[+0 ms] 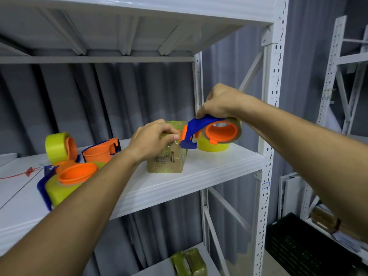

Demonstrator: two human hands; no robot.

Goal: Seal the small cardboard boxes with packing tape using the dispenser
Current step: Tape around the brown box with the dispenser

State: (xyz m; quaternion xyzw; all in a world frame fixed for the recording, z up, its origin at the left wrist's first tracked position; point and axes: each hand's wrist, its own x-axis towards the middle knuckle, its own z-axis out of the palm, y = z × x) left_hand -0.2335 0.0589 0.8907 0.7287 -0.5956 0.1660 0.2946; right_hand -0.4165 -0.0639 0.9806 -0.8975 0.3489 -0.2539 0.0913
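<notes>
Spare tape dispensers [67, 170] lie at the frame's lower left on the white shelf [209, 168]. At centre, the left hand [151, 142] curls its fingers over the cardboard box [167, 158]. Right of it, the right hand [219, 102] grips the blue dispenser [211, 132], its nose touching the box top.
</notes>
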